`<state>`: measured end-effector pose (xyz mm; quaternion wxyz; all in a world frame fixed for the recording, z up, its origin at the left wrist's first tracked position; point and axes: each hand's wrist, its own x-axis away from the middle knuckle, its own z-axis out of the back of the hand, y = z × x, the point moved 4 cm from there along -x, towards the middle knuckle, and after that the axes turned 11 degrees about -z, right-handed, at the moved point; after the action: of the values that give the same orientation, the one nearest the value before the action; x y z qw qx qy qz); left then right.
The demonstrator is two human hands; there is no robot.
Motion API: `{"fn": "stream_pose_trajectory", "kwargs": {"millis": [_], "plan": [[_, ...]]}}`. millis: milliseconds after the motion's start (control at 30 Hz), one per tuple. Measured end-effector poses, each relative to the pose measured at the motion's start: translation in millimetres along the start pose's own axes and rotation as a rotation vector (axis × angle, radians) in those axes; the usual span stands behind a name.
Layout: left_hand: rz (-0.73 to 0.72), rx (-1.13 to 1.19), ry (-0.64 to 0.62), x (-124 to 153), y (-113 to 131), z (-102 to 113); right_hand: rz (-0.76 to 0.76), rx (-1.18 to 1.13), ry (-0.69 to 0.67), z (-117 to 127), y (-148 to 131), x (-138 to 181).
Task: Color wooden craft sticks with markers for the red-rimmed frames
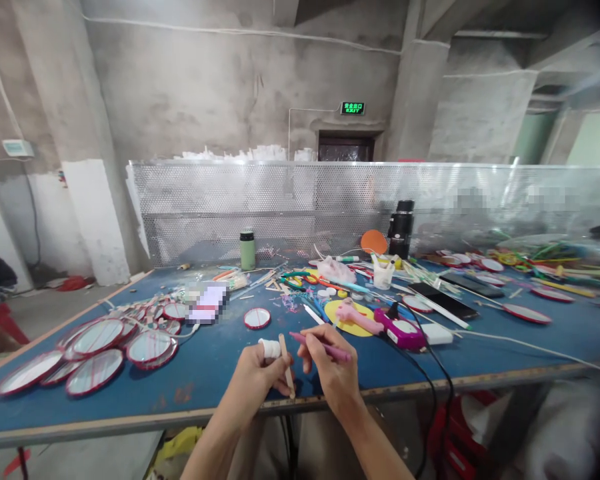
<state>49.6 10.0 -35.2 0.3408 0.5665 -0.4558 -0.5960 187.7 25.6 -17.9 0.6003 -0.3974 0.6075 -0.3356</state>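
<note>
My left hand (pixel 261 375) is closed around a flat wooden craft stick (pixel 286 367), which stands nearly upright close to the table's front edge. White wrapping (pixel 270 348) covers one finger of that hand. In my right hand (pixel 333 370) is a pink-purple pen (pixel 325 344), its tip pointing left toward the upper part of the stick. A small gap seems to lie between tip and stick; contact I cannot tell for certain. Just beyond my hands a small round red-rimmed mirror (pixel 257 319) lies flat on the blue table (pixel 205 373).
Several red-rimmed mirrors (pixel 97 337) are piled at left beside a phone (pixel 209 304) on a cable. At right lie a purple device (pixel 403 331) with black cords, a yellow disc (pixel 337 312) and a dark phone (pixel 443 301). A green bottle (pixel 247 251) and black thermos (pixel 403 230) stand before a perforated metal screen (pixel 230 193).
</note>
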Motion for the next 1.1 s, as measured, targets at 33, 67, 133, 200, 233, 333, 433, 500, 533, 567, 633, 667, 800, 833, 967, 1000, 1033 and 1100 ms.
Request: {"fn": "stream_pose_trajectory", "kwargs": {"millis": [33, 67, 133, 200, 233, 333, 433, 500, 533, 567, 633, 667, 800, 833, 967, 1000, 1033, 1100], "plan": [[-0.011, -0.010, -0.004, -1.0, -0.1, -0.8, 0.011, 0.021, -0.013, -0.9, -0.6, 0.9], [-0.022, -0.022, -0.001, -1.9, -0.1, -1.5, 0.025, 0.044, -0.023, -1.8, -1.4, 1.8], [-0.035, -0.054, 0.015, -3.1, 0.3, -2.9, 0.058, 0.085, -0.028, -3.0, -3.0, 3.3], [-0.044, -0.079, 0.031, -3.4, 1.1, -3.8, 0.092, 0.112, -0.022, -3.4, -4.3, 4.5], [-0.049, -0.085, 0.036, -3.3, 1.5, -4.2, 0.106, 0.120, -0.019, -3.4, -4.8, 5.0], [-0.063, -0.093, 0.038, -2.6, 2.1, -4.9, 0.132, 0.142, -0.017, -3.4, -5.5, 6.2], [-0.070, -0.090, 0.037, -2.1, 2.1, -5.3, 0.134, 0.161, -0.031, -4.1, -5.7, 6.8], [-0.071, -0.084, 0.039, -1.9, 2.5, -5.7, 0.130, 0.164, -0.040, -4.8, -5.6, 6.5], [-0.071, -0.084, 0.040, -1.8, 2.9, -5.9, 0.128, 0.165, -0.040, -4.9, -5.5, 6.3], [-0.072, -0.088, 0.042, -1.7, 3.4, -6.0, 0.126, 0.168, -0.037, -4.8, -5.4, 6.0], [-0.075, -0.102, 0.043, -1.5, 4.5, -6.4, 0.128, 0.175, -0.025, -4.3, -5.2, 5.6], [-0.078, -0.108, 0.045, -1.5, 5.1, -6.5, 0.130, 0.177, -0.024, -4.1, -5.2, 5.6], [-0.081, -0.109, 0.048, -2.0, 6.4, -6.8, 0.135, 0.176, -0.026, -3.8, -5.0, 6.4], [-0.082, -0.106, 0.044, -2.2, 6.4, -6.9, 0.135, 0.176, -0.027, -3.9, -5.0, 6.5], [-0.086, -0.099, 0.020, -2.4, 5.3, -6.8, 0.150, 0.181, -0.020, -4.4, -5.5, 6.8], [-0.089, -0.100, 0.018, -2.2, 4.8, -6.6, 0.150, 0.183, -0.019, -4.5, -5.4, 6.7], [-0.091, -0.103, 0.018, -2.1, 4.2, -6.2, 0.148, 0.185, -0.020, -4.7, -5.3, 6.7], [-0.096, -0.113, 0.025, -1.9, 2.8, -5.3, 0.139, 0.188, -0.026, -5.1, -5.1, 6.9]]}}
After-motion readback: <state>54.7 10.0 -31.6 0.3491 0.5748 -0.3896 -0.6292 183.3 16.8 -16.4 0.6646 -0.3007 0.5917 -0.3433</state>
